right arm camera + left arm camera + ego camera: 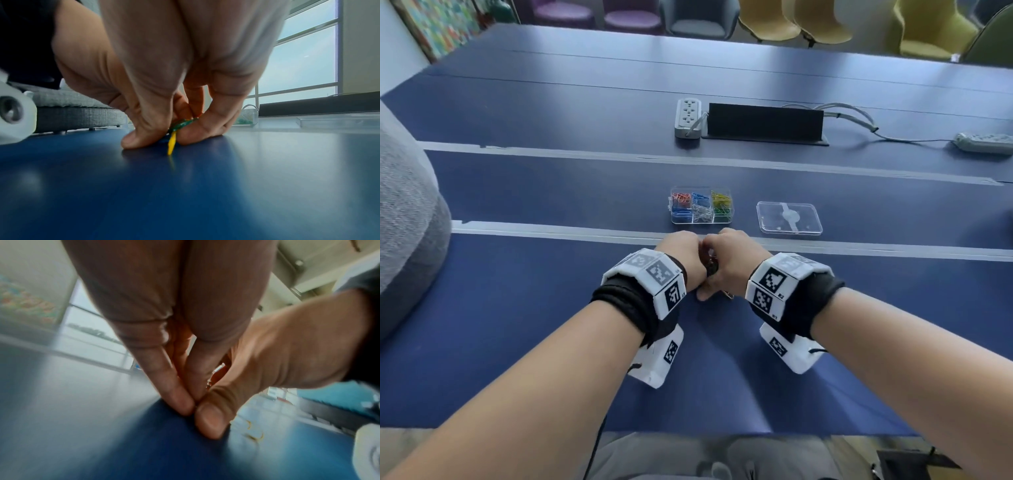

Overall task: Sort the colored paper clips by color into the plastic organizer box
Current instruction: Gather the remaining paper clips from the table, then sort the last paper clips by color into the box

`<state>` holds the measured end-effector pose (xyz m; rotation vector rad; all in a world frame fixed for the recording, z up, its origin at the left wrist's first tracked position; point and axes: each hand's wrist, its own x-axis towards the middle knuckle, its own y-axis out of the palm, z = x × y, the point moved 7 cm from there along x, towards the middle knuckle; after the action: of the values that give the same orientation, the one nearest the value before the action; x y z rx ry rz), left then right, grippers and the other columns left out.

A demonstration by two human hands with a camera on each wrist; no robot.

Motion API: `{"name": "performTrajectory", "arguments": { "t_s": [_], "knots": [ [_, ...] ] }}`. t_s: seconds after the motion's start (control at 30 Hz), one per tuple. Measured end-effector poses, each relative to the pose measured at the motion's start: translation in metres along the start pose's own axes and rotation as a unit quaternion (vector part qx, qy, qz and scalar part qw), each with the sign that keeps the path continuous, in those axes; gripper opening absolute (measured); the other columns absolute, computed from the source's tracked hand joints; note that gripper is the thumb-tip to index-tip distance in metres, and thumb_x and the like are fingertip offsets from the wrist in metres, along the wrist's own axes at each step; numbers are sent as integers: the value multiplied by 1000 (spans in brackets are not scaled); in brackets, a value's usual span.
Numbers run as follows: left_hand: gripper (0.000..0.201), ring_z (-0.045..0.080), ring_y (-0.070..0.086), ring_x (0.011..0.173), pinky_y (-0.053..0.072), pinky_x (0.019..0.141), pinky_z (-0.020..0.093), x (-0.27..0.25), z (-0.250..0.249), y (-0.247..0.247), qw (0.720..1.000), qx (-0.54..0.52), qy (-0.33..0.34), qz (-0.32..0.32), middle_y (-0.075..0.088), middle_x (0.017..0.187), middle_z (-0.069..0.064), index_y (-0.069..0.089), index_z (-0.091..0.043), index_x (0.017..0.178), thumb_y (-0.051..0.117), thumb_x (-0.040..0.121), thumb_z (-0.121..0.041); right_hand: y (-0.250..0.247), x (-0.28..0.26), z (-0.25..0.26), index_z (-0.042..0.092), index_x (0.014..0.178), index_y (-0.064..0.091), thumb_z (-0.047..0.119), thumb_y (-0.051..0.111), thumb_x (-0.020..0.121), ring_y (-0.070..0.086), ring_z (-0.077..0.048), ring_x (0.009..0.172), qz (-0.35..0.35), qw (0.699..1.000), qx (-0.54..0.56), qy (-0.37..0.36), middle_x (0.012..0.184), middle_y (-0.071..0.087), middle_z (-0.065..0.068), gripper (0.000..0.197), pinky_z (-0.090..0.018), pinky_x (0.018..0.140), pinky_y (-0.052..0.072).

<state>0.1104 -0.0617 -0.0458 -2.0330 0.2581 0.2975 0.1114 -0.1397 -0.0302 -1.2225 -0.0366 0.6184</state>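
The clear organizer box (pixel 702 223) stands open past my hands, with red, blue, yellow, silver and green clips in separate cells. My hands meet on the blue table near its front. My right hand (pixel 164 141) pinches a small clump of paper clips against the table; a yellow clip (pixel 171 143) and a green one (pixel 182 124) stick out between thumb and fingers. My left hand (pixel 185 402) has thumb and fingers drawn to a point at the same clump, tight against the right thumb (pixel 209 420). Two loose yellow clips (pixel 255 436) lie just right of that thumb.
The box's clear lid (pixel 789 219) lies flat to the right of the box. Farther back are a white power strip (pixel 688 118), a black cable box (pixel 765 123) and a second strip (pixel 983 142). A grey cushion (pixel 407 222) borders the table's left side.
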Motion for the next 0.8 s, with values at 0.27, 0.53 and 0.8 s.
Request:
{"name": "performTrajectory", "arguments": {
  "t_s": [0.27,0.53,0.8],
  "knots": [
    [23,26,62,77,55,79,34,-2,9,9,962,-255,-98,13,60,82,16,59,7,109,49,92,-5,-6,2,-3,15,86,74,19,72,72,60,-21,77,-37,999,11,17,84,71,-9,14,-23,63,42],
    [23,23,59,61,57,60,33,-4,16,10,873,-453,-178,8,55,88,13,53,-7,89,34,99,-17,-14,9,-6,10,75,73,12,66,70,70,-17,70,-8,997,48,65,76,73,-9,9,-32,72,60],
    [48,32,57,76,54,71,37,-19,23,18,677,-704,-203,68,55,86,20,53,8,88,27,99,-31,-52,11,24,22,66,71,11,67,72,59,-3,48,-23,994,105,10,57,65,4,13,-10,54,50]
  ]
}}
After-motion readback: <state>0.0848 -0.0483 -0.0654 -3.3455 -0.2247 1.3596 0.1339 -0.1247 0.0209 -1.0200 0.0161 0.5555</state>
